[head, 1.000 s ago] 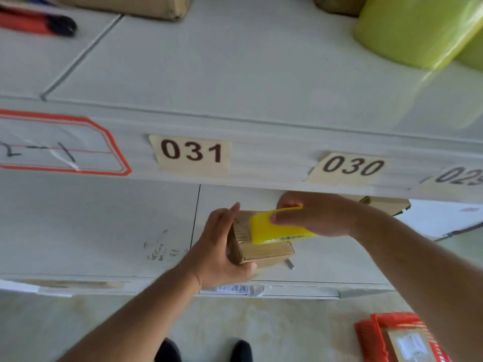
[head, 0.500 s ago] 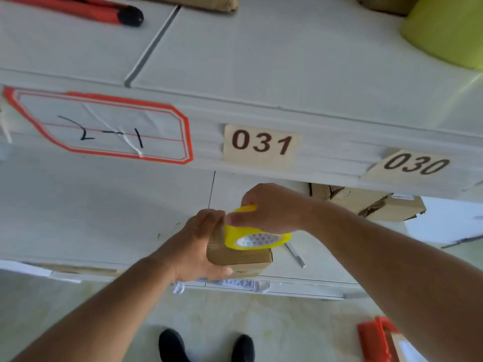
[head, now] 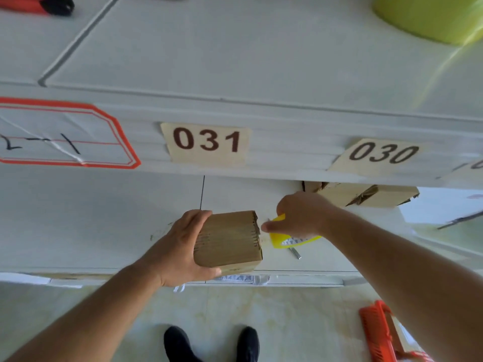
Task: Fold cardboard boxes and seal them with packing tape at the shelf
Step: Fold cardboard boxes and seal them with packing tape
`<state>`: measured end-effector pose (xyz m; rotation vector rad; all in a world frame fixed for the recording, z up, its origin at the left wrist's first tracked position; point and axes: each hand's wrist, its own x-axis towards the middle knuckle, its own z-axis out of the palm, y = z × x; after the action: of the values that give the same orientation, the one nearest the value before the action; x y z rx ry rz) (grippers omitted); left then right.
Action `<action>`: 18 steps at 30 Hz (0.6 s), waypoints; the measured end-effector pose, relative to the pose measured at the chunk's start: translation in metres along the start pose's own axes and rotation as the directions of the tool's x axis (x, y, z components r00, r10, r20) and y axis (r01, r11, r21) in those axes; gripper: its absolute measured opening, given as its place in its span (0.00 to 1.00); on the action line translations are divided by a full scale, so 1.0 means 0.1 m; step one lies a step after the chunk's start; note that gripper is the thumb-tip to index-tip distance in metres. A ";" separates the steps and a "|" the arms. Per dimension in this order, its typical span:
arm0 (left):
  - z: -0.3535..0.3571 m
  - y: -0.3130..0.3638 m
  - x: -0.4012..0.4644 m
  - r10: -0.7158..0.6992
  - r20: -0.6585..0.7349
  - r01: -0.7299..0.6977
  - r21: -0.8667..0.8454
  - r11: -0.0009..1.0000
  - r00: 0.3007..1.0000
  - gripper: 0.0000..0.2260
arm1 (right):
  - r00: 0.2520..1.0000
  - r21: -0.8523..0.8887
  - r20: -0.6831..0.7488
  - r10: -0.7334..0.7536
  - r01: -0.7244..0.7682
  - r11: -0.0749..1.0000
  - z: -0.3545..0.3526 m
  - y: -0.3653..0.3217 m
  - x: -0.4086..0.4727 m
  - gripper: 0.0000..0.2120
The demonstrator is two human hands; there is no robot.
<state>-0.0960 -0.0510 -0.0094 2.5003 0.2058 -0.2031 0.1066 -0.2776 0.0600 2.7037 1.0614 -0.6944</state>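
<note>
Hands work at a small cardboard box point(head: 230, 239) on a pale lower shelf point(head: 104, 226), seen from above by a head-worn camera. Everything below is placed relative to that box.

At the box's left side, the left hand point(head: 180, 249) wraps around it: fingers curled over the far top edge, thumb hooked under the near bottom corner. The box sits near the shelf's front edge, its brown top facing the camera.

Just right of the box, the right hand point(head: 300, 215) grips a yellow roll of packing tape point(head: 285, 237), fingers curled over the roll from above (the roll's underside shows a pale patterned face). The thumb tip reaches to the box's right edge, and the roll lies just beside that edge. Whether a strip of tape runs between roll and box cannot be made out.

A small metal piece point(head: 295, 253) lies on the shelf just right of the box, beneath the roll.

Farther right and behind, more cardboard boxes point(head: 366, 195) sit under the overhang of the upper shelf point(head: 235, 61). Above the box, that shelf's front face carries a label reading 031 point(head: 206, 139), a label reading 030 point(head: 383, 154) to its right, and a red-bordered label point(head: 65, 137) to its left.

On the upper shelf, a green roll point(head: 431, 17) stands far up-right and a red-and-black tool point(head: 39, 5) far up-left.

Below the box, black shoes point(head: 211, 343) stand on the floor, with a red crate point(head: 384, 335) to the lower right.
</note>
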 end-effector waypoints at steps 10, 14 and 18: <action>-0.04 0.16 0.06 -0.010 0.019 0.003 0.324 0.946 1.000 0.56 | 0.996 0.097 0.072 0.050 -0.057 0.994 0.26 0.00 0.07 0.32; 0.14 0.74 0.40 0.074 0.133 -0.129 0.473 0.872 0.988 0.58 | 0.998 0.089 0.053 0.039 -0.043 0.995 0.32 0.00 0.11 0.30; 0.23 0.95 0.64 0.196 0.060 -0.199 0.505 0.840 0.979 0.40 | 0.999 0.070 0.040 0.025 -0.028 0.997 0.28 0.00 0.09 0.33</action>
<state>-0.0169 -0.1345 0.0141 3.0245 -0.1328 -0.1988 0.1020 -0.2803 0.0308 2.7463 1.0090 -0.7913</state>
